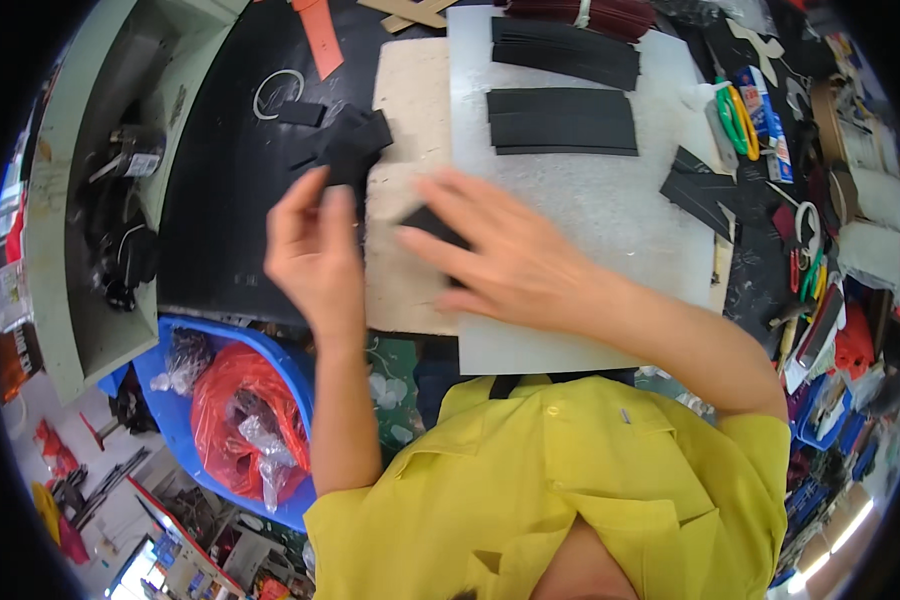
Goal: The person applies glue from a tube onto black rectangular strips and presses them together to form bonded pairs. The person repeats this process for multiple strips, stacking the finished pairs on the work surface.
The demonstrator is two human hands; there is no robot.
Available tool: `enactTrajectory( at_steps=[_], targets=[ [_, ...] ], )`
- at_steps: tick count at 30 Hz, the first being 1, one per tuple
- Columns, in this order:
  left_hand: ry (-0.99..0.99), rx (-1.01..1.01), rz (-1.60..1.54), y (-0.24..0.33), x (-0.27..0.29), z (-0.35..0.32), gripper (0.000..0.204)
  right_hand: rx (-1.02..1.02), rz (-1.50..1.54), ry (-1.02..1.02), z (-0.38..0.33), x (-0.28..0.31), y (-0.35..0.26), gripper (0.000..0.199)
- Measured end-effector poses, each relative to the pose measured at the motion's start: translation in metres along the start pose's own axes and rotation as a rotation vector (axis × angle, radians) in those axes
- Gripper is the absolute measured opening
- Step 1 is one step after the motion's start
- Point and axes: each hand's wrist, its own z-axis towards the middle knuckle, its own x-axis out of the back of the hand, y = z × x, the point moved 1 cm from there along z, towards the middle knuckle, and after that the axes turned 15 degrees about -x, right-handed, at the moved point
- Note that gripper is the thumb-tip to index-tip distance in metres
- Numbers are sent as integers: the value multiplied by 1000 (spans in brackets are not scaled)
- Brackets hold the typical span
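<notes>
My right hand (505, 250) reaches in from the right, fingers spread and somewhat blurred, over a small black flat piece (435, 224) on the beige board (405, 285). Part of that piece is hidden under the fingers, so I cannot tell whether they press on it. My left hand (315, 250) is raised just left of the board with its thumb and forefinger apart. Nothing shows clearly between them. Right beyond its fingertips lies a loose heap of small black rectangular pieces (355, 140).
A pale translucent sheet (560, 215) carries two stacks of black strips (562, 122). Scissors (735, 122) and black scraps (698, 190) lie at the right. A grey tray (165, 110) edges the left, above a blue bin (295, 375) with a red bag. A white ring (277, 93) lies near the heap.
</notes>
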Motion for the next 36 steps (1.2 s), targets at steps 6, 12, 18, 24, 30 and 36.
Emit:
enactTrajectory(
  at_steps=[6, 12, 18, 24, 30, 36],
  targets=[
    [93, -174, 456, -51, 42, 28, 31, 59, -55, 369, 98, -19, 0, 52],
    [-127, -465, 543, -14, 18, -5, 23, -279, -402, 354, 4, 71, 56, 27],
    [-376, -460, 175, 20, -38, -1, 22, -290, -194, 312, -38, 66, 55, 28],
    [-627, -636, 90, 28, -85, 27, 29, -387, -77, 330, -37, 66, 59, 30],
    [-740, -644, 178, 33, -88, 17, 26, -361, -144, 376, -36, 68, 66, 28],
    [-665, -350, 30, 38, -75, 1, 20, -180, -138, 293, -67, 74, 54, 21]
  ],
)
